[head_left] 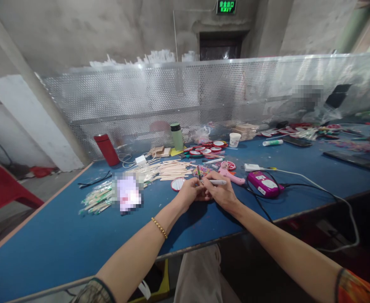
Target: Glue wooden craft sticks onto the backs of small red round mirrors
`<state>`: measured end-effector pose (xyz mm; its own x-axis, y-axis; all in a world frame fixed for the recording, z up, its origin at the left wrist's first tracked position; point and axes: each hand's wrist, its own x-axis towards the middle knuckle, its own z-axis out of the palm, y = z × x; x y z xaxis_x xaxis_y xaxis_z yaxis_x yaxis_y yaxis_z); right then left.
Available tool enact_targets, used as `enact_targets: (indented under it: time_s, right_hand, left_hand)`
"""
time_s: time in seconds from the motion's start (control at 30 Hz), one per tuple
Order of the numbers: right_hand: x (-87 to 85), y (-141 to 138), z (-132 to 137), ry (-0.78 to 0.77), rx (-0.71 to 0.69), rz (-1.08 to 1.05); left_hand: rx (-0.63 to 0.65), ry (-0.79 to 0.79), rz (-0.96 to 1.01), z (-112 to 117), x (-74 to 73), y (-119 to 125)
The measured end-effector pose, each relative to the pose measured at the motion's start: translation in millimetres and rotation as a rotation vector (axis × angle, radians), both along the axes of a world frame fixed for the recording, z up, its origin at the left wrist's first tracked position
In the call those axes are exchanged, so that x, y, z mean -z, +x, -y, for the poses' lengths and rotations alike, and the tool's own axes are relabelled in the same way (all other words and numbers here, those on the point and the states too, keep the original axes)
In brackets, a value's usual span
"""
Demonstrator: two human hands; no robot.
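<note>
A slim white pen (217,182) is held nearly level just right of the frame's centre, below mid-height, its tip end hidden by fingers. Just left of it, a small, narrow, darkish stick (199,171) is held roughly upright, its lower part covered; whether they touch cannot be told.

Left hand (189,192) pinches thin strip (199,171), right hand (221,193) grips white pen (217,182) just beside; wooden sticks (174,169), pink glue gun (233,177) near, blue surface (62,240).

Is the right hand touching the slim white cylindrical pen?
Touching: the head view shows the pen held in the right hand, with no gap between them.
</note>
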<state>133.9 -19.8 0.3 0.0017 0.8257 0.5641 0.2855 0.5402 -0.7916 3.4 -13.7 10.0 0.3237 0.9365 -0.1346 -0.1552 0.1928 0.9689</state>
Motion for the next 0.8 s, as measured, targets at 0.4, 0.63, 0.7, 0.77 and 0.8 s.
enact_targets:
  time_s: [0.4, 0.63, 0.7, 0.77, 0.8]
  right_hand:
    - [0.9, -0.6, 0.3, -0.009, -0.001, -0.052]
    - [1.4, -0.9, -0.7, -0.013, -0.018, -0.054]
    - [0.9, -0.7, -0.5, -0.010, -0.006, -0.054]
    - [0.4, -0.4, -0.2, -0.004, 0.007, -0.049]
    - [0.1, -0.3, 0.0, -0.001, 0.010, -0.045]
  left_hand:
    - [-0.021, 0.004, -0.027, -0.4, 0.5, 0.3]
    - [-0.027, -0.003, -0.026, -0.1, -0.6, 1.2]
    - [-0.029, -0.004, -0.026, -0.5, 0.0, 1.2]
    - [-0.029, -0.001, -0.021, -1.2, 1.0, 1.0]
    - [-0.028, -0.001, -0.016, -1.6, 1.7, 0.7]
